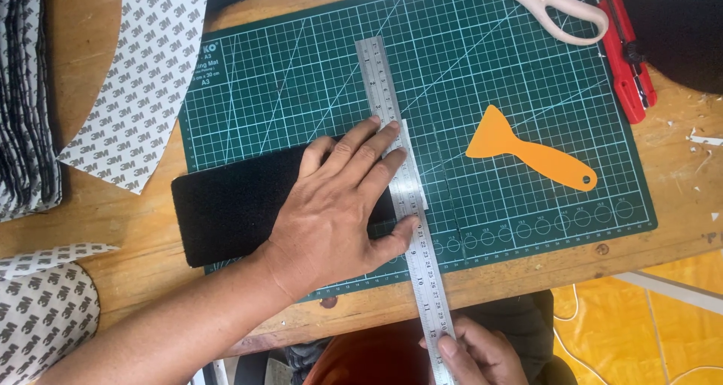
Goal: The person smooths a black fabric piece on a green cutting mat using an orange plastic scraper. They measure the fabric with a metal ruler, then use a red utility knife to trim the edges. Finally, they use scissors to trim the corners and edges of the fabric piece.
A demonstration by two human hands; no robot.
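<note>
The left hand (343, 204) lies flat with fingers spread on a black foam strip (226, 212) and a long steel ruler (403, 189), on the dark green cutting mat (527, 76) near its front edge. The right hand (474, 355) pinches the ruler's near end, past the wooden table's (663, 227) front edge.

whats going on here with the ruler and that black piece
A person's left hand presses a steel ruler flat across a black foam strip on a green cutting mat. The right hand pinches the ruler's near end at the table edge. An orange scraper, scissors and a red utility knife lie untouched.
</note>
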